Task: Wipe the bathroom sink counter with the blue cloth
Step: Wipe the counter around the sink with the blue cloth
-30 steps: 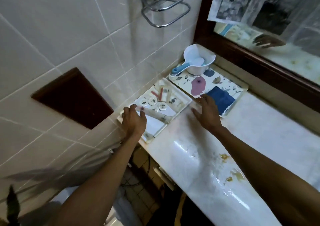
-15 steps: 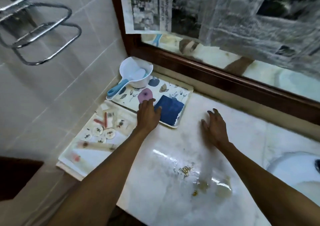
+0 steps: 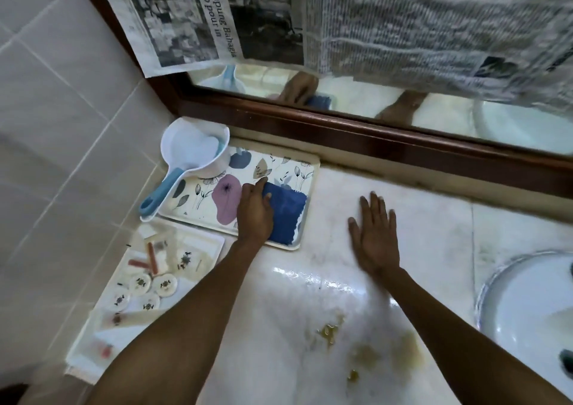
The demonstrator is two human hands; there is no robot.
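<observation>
A folded blue cloth (image 3: pixel 286 215) lies at the right end of a flower-patterned tray (image 3: pixel 288 164) at the back left of the white marble counter (image 3: pixel 428 227). My left hand (image 3: pixel 255 213) rests on the cloth's left edge, fingers curled over it; the cloth still lies flat on the tray. My right hand (image 3: pixel 373 234) lies flat and spread on the counter, right of the tray, holding nothing. Yellowish-brown stains (image 3: pixel 369 345) mark the wet counter near the front.
A white scoop with a blue handle (image 3: pixel 189 159) sits at the tray's far left corner. A second white tray (image 3: pixel 148 280) with small toiletries lies front left. The basin (image 3: pixel 527 305) is at the right. A wood-framed mirror (image 3: pixel 372 137) covered with newspaper runs along the back.
My view has swung right, from the toiletries tray toward the basin. My left hand has moved from there onto the blue cloth. My right hand has shifted right and flattened on the counter.
</observation>
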